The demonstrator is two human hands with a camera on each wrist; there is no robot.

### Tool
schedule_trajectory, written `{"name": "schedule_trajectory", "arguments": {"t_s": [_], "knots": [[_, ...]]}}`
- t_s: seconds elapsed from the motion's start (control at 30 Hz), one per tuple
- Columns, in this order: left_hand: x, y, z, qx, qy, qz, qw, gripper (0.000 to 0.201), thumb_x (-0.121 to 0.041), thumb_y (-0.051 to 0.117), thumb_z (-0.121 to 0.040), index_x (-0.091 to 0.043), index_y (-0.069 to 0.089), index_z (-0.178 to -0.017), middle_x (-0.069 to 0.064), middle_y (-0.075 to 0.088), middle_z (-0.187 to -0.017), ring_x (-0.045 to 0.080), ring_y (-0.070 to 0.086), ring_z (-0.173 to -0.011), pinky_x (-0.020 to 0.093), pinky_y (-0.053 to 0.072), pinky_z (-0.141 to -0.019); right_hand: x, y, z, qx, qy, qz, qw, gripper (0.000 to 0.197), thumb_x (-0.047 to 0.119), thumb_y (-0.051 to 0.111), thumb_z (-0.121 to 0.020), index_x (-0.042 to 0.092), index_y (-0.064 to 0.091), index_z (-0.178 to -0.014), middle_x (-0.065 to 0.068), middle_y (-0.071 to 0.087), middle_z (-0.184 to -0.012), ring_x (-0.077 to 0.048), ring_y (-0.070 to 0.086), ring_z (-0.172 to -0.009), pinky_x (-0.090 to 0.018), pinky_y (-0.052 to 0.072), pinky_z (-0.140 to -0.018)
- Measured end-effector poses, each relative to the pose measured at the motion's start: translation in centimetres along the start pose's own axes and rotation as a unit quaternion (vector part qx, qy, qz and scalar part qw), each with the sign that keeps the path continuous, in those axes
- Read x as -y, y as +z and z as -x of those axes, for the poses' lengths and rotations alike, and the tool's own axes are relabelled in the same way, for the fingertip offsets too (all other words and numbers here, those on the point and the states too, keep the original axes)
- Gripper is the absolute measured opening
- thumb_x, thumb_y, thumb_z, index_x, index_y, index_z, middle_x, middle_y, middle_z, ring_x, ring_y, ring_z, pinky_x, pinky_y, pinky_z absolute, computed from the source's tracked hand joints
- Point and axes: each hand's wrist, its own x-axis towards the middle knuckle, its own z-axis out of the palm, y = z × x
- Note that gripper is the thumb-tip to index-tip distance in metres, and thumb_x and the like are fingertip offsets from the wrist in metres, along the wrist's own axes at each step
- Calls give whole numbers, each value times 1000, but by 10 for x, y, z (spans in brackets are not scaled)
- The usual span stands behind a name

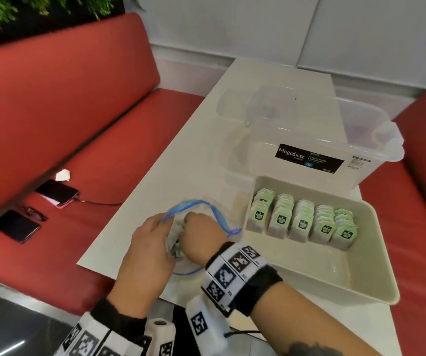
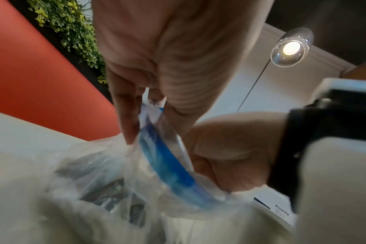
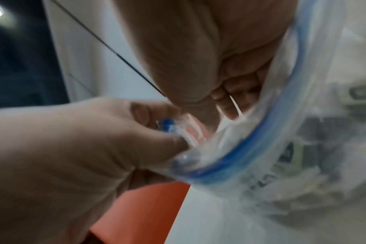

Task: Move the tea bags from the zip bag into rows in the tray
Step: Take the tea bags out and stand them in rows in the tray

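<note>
The clear zip bag (image 1: 196, 202) with a blue zip rim lies on the white table (image 1: 170, 160), left of the tray. My left hand (image 1: 167, 219) pinches the rim (image 2: 167, 161) and holds the mouth apart. My right hand (image 1: 186, 227) is inside the mouth with its fingers (image 3: 230, 99) curled down onto the loose tea bags (image 1: 177, 244); what they hold is mostly hidden. The cream tray (image 1: 309, 278) holds several rows of green-labelled tea bags (image 1: 301, 222) along its far side. Its near half is bare.
A clear Megabox storage box (image 1: 322, 140) stands just behind the tray. On the red bench (image 1: 104, 155) to the left lie a phone on a cable (image 1: 57, 192), glasses (image 1: 33, 213), a dark wallet (image 1: 16, 226) and a crumpled tissue (image 1: 62, 175).
</note>
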Motion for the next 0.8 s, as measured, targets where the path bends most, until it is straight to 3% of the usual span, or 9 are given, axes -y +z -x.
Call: {"name": "schedule_trajectory", "arguments": {"t_s": [0.1, 0.23, 0.37, 0.43, 0.53, 0.63, 0.73, 0.8], "knots": [[2, 3, -1, -6, 7, 6, 1000, 75, 11, 59, -67, -20, 47, -135, 2, 46, -134, 23, 46, -118, 21, 32, -92, 4, 7, -13, -16, 32, -43, 998, 28, 24, 51, -90, 6, 59, -110, -12, 59, -113, -26, 58, -102, -35, 46, -83], [5, 5, -4, -17, 19, -1, 1000, 69, 8, 57, -70, -23, 50, -132, 2, 49, -132, 22, 49, -114, 22, 34, -90, 5, 12, -18, -11, 25, -49, 998, 18, 15, 53, -87, 8, 63, -100, -10, 58, -102, -26, 60, -96, -34, 47, -78], [7, 6, -5, -20, 20, 8, 1000, 65, 6, 58, -73, -22, 50, -132, 4, 48, -133, 24, 48, -117, 25, 35, -92, 2, 15, -17, -37, 29, -70, 996, 17, 15, 53, -87, 10, 64, -97, -10, 57, -111, -26, 59, -96, -34, 47, -81], [9, 4, -7, -21, 10, 11, 1000, 66, 3, 61, -74, -19, 47, -135, 4, 45, -137, 23, 45, -121, 26, 35, -95, 0, 14, -12, -58, 26, -93, 994, 11, 16, 53, -87, 11, 63, -89, -8, 56, -99, -24, 59, -90, -31, 46, -73], [11, 3, -13, -25, 1, 15, 1000, 64, 2, 60, -78, -16, 44, -137, 3, 41, -141, 21, 41, -127, 24, 30, -99, -7, 8, 0, -99, 7, -110, 989, 12, 18, 54, -85, 17, 48, -74, 2, 49, -74, -19, 50, -74, -22, 31, -53], [8, 2, -20, -19, -6, 7, 1000, 54, 2, 58, -82, -14, 50, -132, 8, 40, -144, 26, 39, -129, 32, 30, -106, -11, -7, 13, -161, -5, -115, 980, 9, 19, 54, -83, 20, 48, -76, 3, 51, -72, -18, 49, -72, -23, 30, -52], [-4, -2, -24, -69, 15, 23, 997, 38, 1, 50, -86, -14, 61, -119, 9, 41, -143, 25, 37, -131, 30, 28, -106, -17, -31, 28, -207, -1, -170, 963, 11, 22, 62, -80, 22, 51, -76, 7, 52, -67, -17, 52, -69, -27, 34, -56], [-20, -10, -22, -133, 43, 104, 985, 29, -11, 46, -91, -17, 60, -115, -2, 45, -138, 13, 39, -128, 19, 27, -100, -22, -45, 36, -217, -1, -216, 952, 17, 24, 69, -77, 24, 52, -73, 10, 48, -62, -11, 48, -64, -22, 35, -55]]}}
